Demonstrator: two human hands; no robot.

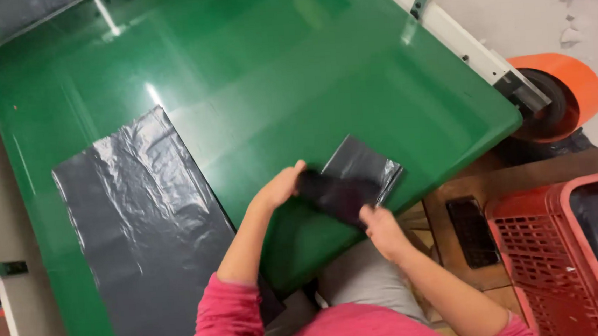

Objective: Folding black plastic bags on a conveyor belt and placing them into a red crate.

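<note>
Black glossy plastic bag (356, 178), folded, crinkled, half-rolled

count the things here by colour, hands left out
black: 3 (folded plastic bag held by left hand and right hand, flat plastic sheet, phone)
green: 1 (table)
red: 1 (crate)
orange: 1 (roll)
total: 6

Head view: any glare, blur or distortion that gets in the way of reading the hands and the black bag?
Head view: ceiling-light glare streaks the green table and the flat black sheet; left hand, right hand and folded black bag slightly soft; table edges tilt strongly.
</note>
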